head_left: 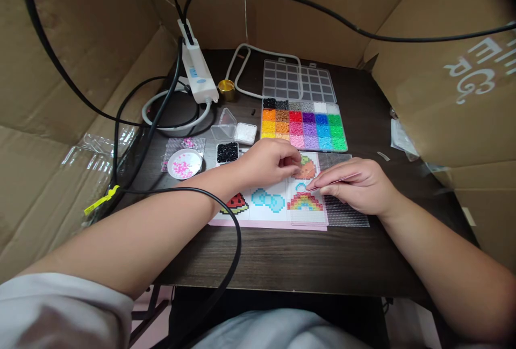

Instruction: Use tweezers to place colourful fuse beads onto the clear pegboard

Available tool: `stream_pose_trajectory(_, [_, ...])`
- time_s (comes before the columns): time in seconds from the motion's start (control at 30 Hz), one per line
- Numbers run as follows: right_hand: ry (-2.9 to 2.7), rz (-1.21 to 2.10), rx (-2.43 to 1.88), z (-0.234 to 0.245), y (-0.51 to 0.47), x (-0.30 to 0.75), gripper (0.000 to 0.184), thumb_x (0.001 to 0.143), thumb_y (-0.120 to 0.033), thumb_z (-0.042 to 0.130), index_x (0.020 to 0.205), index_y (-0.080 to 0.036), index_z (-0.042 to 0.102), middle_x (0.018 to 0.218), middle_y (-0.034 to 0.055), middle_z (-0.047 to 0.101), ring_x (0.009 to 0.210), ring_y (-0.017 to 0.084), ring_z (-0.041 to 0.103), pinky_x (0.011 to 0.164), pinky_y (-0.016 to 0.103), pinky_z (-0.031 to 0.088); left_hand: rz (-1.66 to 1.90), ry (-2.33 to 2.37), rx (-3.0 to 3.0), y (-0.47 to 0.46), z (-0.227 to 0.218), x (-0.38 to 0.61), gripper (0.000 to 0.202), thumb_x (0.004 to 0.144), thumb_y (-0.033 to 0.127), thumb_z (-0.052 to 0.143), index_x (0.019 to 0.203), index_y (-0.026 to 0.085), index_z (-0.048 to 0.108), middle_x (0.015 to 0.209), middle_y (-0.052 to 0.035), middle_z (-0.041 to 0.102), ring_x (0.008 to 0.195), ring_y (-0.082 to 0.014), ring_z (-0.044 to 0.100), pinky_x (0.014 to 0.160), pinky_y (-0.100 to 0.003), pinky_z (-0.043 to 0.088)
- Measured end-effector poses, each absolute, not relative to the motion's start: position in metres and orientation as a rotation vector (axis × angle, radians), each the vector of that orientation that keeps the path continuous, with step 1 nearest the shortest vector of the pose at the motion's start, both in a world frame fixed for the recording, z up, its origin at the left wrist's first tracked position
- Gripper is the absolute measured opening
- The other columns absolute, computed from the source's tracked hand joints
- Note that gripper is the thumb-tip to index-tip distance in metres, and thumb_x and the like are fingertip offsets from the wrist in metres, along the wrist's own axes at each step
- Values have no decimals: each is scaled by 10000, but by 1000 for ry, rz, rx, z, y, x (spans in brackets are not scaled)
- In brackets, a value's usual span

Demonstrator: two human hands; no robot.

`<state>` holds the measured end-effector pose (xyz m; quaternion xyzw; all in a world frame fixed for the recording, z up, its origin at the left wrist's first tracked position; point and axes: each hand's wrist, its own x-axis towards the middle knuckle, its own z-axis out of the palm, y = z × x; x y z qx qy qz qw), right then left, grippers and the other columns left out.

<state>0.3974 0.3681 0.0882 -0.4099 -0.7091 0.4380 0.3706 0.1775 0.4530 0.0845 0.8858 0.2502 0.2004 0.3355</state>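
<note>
My right hand (358,185) holds slim pinkish tweezers (342,179), their tips over the rainbow picture (305,202) on the pattern sheet (268,219). Hovering at the sheet's upper edge, my left hand (274,162) has its fingers curled together; whatever lies between them is hidden. Also printed on the sheet are a watermelon slice (235,204), a blue bow (268,200) and an orange fruit (305,169) partly behind my left fingers. A clear pegboard (346,214) reaches out under my right hand.
Behind the sheet lies an open bead box (304,126) with many colours. Small boxes of black beads (227,152) and white beads (245,133) stand left, near a dish (185,164) with pink beads. A power strip (197,72), cables and cardboard walls surround the dark table; one black cable (237,241) crosses my left forearm.
</note>
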Motion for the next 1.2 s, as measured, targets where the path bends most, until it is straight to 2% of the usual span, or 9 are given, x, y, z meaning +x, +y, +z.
stream_pose_trajectory(0.4, [-1818,1059,-1053,86,370,397,168,786,-182,756,906,-291,803,873,6,788,770,165,758,716,239,630,526,645,2316,454,84,178,86,804,219,641,836,176,707,773,-9,671,681,-102,572,685,-253,442])
stream_pose_trajectory(0.6, [-1809,1070,-1096,85,369,398,117,793,-243,760,895,-277,806,873,20,788,767,181,759,716,260,634,524,637,2316,453,85,177,87,806,213,633,837,181,707,791,-10,682,704,-108,586,692,-257,448])
stream_pose_trajectory(0.8, [-1816,1045,-1059,86,369,397,168,786,-180,759,906,-288,803,877,7,788,769,163,756,719,240,630,532,638,2319,454,84,178,87,797,200,638,833,180,715,775,-7,680,704,-110,584,687,-258,443])
stream_pose_trajectory(1.07, [-1742,1102,-1124,84,367,398,110,804,-242,751,899,-259,803,885,37,788,807,203,757,741,304,650,527,642,2314,454,84,177,87,800,205,637,835,183,713,786,-11,683,701,-110,584,687,-255,443])
stream_pose_trajectory(1.2, [-1729,1100,-1113,85,367,397,121,787,-213,762,884,-273,802,863,25,788,779,195,758,737,291,650,532,644,2315,454,84,178,78,799,206,646,831,178,711,773,-10,675,690,-107,578,688,-253,441])
